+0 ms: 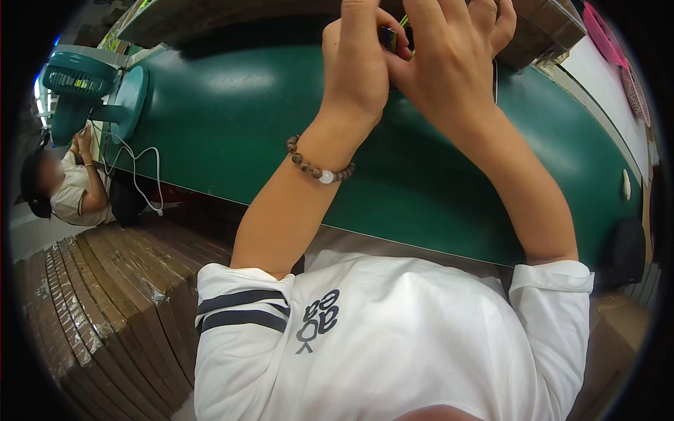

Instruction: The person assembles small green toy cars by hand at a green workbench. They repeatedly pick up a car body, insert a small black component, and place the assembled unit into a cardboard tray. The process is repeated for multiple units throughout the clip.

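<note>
My left hand (354, 70), with a beaded bracelet (309, 168) at its wrist, is raised over the green table (232, 133) at the top edge of the view. Its fingers curl around a small black thing with yellow-green edges (387, 38), whose kind I cannot make out. Close beside it, my right hand (449, 63) bends its thumb and index finger in to the same thing. Both hands' upper fingers are partly cut off by the frame. A flat thing with a dark edge (496, 81) shows beside my right wrist.
A teal fan (81, 74) with a white cable (156, 165) stands at the left. Beyond the table's left end sits another person (81, 186). Cardboard boxes (544, 31) line the far side. Flat cardboard (105, 302) is stacked lower left. A pink basket (604, 31) is far right.
</note>
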Available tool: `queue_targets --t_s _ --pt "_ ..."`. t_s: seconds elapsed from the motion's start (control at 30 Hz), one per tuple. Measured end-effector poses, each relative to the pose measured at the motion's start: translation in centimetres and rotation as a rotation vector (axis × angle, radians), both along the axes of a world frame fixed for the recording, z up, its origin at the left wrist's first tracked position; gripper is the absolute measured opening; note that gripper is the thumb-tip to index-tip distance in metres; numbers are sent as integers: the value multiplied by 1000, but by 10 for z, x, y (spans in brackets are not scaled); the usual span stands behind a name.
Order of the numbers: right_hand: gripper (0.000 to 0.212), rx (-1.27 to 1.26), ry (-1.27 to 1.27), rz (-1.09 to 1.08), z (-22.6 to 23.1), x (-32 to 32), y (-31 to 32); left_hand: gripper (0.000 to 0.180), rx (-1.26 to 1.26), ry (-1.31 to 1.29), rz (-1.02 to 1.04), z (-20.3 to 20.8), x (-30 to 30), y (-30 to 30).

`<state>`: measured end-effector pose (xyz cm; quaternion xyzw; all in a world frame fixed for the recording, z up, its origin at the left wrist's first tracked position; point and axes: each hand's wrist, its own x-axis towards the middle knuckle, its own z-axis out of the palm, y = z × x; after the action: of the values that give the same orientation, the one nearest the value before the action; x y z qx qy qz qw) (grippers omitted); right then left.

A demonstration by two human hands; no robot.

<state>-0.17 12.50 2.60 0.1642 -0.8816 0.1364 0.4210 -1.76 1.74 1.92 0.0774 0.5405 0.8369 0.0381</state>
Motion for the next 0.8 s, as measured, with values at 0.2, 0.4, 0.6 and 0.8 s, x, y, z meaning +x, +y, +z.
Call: queue_targets --t_s 0.2,0.4,0.6,0.8 --pt "38 118 502 -23 -34 -29 -2 53 321 -490 33 52 2 21" --pt "69 115 609 93 -33 -41 26 57 496 -207 -112 -7 -5 3" --pt "77 46 510 83 -38 -44 29 47 330 -145 90 -10 4 17" --pt "71 76 577 134 -39 -48 19 47 436 -237 210 -16 5 21"
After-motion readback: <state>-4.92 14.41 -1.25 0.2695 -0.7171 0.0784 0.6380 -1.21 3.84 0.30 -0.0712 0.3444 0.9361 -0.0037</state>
